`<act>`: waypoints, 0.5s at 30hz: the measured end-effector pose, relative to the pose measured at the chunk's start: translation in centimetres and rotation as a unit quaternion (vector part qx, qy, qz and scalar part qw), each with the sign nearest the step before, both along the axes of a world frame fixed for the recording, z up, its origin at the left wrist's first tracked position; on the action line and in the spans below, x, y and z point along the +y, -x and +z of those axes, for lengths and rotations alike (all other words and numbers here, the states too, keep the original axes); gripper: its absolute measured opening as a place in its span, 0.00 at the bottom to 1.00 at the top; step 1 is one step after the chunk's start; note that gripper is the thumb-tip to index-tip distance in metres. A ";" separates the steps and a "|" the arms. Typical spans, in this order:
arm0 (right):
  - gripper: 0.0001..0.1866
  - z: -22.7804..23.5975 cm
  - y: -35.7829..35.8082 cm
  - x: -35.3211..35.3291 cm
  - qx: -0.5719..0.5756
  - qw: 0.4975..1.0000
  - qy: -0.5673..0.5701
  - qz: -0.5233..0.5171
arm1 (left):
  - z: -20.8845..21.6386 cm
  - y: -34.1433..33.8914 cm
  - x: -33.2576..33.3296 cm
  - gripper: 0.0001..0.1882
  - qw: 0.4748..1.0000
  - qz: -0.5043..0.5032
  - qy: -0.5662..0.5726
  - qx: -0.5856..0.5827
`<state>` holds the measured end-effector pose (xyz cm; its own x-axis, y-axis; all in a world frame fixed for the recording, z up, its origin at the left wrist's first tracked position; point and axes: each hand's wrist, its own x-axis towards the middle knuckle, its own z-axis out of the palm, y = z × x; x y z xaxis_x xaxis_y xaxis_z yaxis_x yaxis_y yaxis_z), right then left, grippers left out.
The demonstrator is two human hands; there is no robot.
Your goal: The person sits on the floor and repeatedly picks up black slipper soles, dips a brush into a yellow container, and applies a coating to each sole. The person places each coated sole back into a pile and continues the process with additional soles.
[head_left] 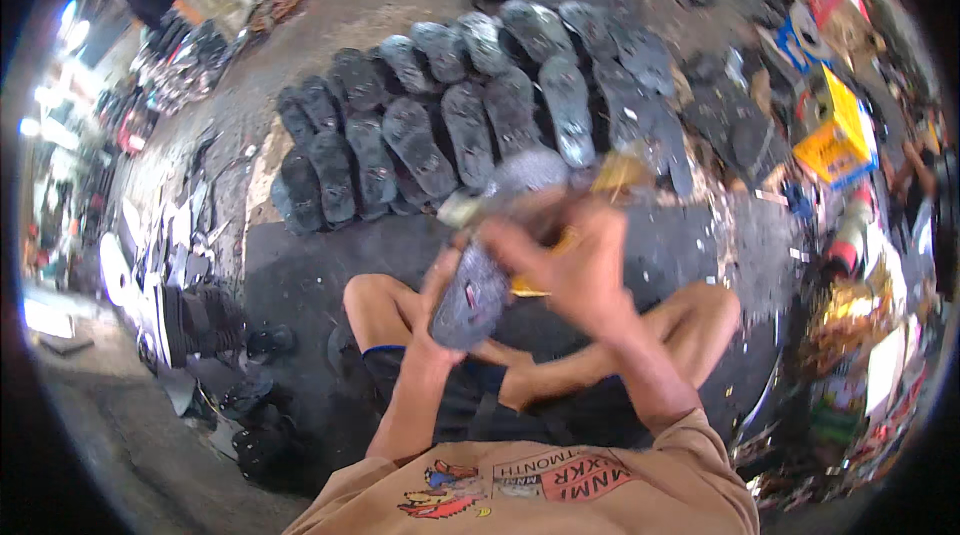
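In front of my crossed legs I hold a grey, speckled slipper sole [468,303], its far end blurred. My left hand [437,307] is closed around its near left edge. Close against the sole's right side, my right hand [580,260] has curled fingers and is smeared by motion. A blurred yellow-brown thing [622,173] shows just beyond that hand; its kind and whether I grip it are unclear. Something yellow [530,285] shows below the right fingers, mostly hidden. Just past my hands, several dark slipper soles [415,145] lie in close rows.
A black mat [300,265] lies under me. To the left are stacked dark sheets [205,320] and scraps. At the right stand a yellow box [835,130], a red-and-white roll [850,235] and crumpled packaging [850,310]. Part of another person [915,180] shows at the far right.
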<state>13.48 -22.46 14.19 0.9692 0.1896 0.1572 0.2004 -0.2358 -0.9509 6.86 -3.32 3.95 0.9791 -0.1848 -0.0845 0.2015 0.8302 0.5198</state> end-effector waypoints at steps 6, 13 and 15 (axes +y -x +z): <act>0.20 -9.9 -7.6 -5.0 -0.097 0.960 0.048 -0.257 | 2.1 -0.4 12.6 0.24 0.841 0.154 -0.504 -0.122; 0.19 -13.6 -4.6 -3.6 0.123 0.960 0.035 -0.248 | 10.4 -24.8 35.2 0.27 0.860 0.353 -0.368 0.041; 0.21 -13.5 -4.1 -3.6 0.095 0.948 -0.008 -0.303 | 5.0 -30.8 37.0 0.26 0.837 0.332 -0.427 0.083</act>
<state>17.57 -26.07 0.69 0.9108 -0.4115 -0.0330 -0.1422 -0.2375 -0.9609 37.66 33.68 9.00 0.8031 0.5934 -0.0538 -0.0280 0.1278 0.9914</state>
